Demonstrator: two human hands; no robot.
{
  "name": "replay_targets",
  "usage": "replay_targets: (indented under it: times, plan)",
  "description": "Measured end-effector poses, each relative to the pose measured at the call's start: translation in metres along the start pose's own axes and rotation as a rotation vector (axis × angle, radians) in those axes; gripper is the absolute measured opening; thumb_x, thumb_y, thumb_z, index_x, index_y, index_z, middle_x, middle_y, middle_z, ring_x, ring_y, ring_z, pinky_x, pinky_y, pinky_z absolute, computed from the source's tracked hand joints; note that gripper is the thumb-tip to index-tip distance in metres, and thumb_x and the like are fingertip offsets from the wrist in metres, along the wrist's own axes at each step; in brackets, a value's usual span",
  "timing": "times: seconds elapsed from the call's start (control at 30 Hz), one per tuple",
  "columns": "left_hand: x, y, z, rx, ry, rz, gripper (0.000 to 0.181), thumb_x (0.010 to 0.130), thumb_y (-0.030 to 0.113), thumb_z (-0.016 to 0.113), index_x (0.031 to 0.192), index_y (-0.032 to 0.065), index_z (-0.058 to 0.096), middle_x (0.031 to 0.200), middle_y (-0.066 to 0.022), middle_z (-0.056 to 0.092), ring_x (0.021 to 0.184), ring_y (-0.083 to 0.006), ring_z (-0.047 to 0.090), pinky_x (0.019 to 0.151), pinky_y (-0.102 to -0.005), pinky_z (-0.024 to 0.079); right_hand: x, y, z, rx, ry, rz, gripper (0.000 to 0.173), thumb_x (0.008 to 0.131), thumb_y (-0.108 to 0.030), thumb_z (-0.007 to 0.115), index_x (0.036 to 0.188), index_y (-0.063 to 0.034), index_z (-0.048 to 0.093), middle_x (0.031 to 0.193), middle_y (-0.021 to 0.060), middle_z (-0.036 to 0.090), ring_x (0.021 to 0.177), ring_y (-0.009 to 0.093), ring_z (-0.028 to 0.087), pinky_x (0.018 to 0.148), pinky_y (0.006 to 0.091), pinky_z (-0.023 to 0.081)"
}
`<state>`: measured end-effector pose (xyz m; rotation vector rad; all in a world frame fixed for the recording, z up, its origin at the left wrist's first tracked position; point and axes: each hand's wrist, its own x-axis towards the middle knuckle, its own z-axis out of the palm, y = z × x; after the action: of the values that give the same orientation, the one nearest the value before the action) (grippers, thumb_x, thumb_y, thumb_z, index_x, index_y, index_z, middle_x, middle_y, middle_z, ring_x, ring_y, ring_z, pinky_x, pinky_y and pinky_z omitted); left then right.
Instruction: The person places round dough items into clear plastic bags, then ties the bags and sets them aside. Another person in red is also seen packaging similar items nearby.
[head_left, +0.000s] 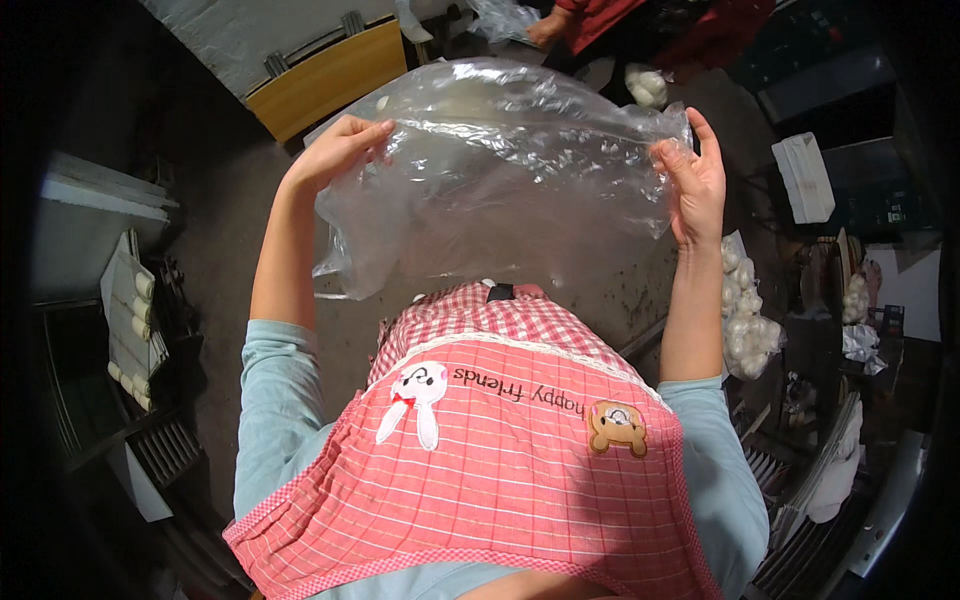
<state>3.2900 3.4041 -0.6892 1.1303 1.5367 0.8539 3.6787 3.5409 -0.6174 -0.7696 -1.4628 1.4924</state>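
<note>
A large clear plastic bag (517, 172) is stretched wide in front of me, between my two hands. My left hand (341, 150) pinches its edge at the left between thumb and fingers. At the right, my right hand (694, 176) grips the other side, thumb pressed on the film and some fingers raised. The sheet hangs down towards my checked apron (510, 450). Wrinkles and glare on the film hide parts of its far edge.
A co-worker in red (600, 22) handles clear plastic at the top. Beyond my right hand lies a bag of white round items (646, 85); more bagged white items (750, 337) are at right. A yellow board (330, 79) stands upper left, a rack with pale rolls (135, 322) at left.
</note>
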Motion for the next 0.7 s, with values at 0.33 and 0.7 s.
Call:
replay_targets:
  times: [0.33, 0.7]
  plan:
    - [-0.011, -0.073, 0.012, -0.186, 0.065, -0.094, 0.041, 0.087, 0.042, 0.056, 0.064, 0.0083, 0.058, 0.062, 0.0025, 0.055, 0.053, -0.0035, 0.039, 0.048, -0.0214, 0.029, -0.004, -0.008, 0.042, -0.117, 0.007, -0.091, 0.046, 0.084, -0.009, 0.063, 0.122, -0.0012, 0.037, 0.069, -0.0001, 0.056, 0.057, 0.003, 0.047, 0.053, 0.0154, 0.036]
    - [-0.025, -0.086, 0.023, -0.261, 0.059, -0.115, 0.042, 0.088, 0.041, 0.054, 0.064, 0.0070, 0.058, 0.063, -0.0012, 0.057, 0.056, -0.0056, 0.041, 0.053, -0.0226, 0.033, -0.006, -0.010, 0.056, -0.230, -0.082, -0.083, 0.036, 0.088, -0.010, 0.057, 0.120, -0.0025, 0.041, 0.068, 0.0025, 0.060, 0.051, 0.001, 0.045, 0.045, 0.0140, 0.031]
